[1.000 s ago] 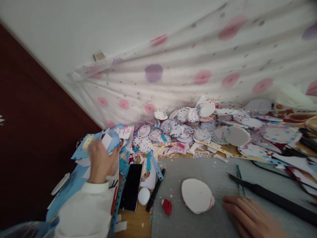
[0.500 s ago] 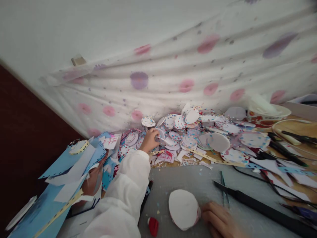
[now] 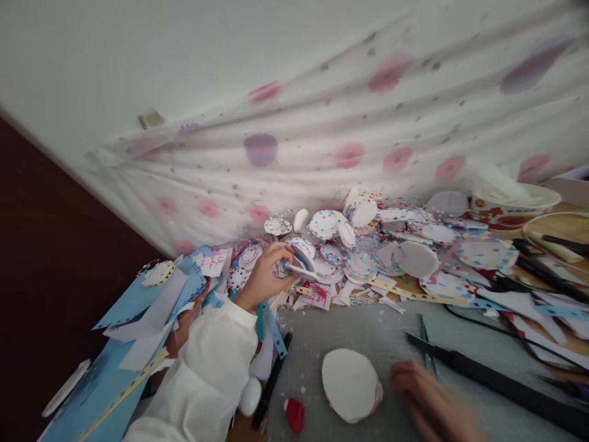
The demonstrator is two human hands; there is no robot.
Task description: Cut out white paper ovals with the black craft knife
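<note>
My left hand [image 3: 271, 273], in a white sleeve, reaches into the heap of cut paper discs. Its thumb and fingers are closed on a thin white paper disc [image 3: 302, 271], seen nearly edge-on. On the grey cutting mat [image 3: 313, 334] lies a larger off-white disc [image 3: 351, 383] with an uneven edge and a reddish patch at its right side. Just right of this disc, apart from it, my right hand [image 3: 430, 396] is low over the mat, fingers curled and smeared by motion. Whether it holds anything is hidden.
Black-handled tweezers or knife [image 3: 488, 374] cross a thin teal tool [image 3: 427, 344] at right. A red cap-like piece [image 3: 294, 415] and black pen [image 3: 272, 380] lie left. Blue paper sheets [image 3: 122, 307] pile at far left. A paper bowl [image 3: 515, 209] stands back right.
My left hand has drawn back slightly toward me and left, tilting a disc clear of the heap. My right hand has moved right, away from the disc on the mat. The view has shifted slightly.
</note>
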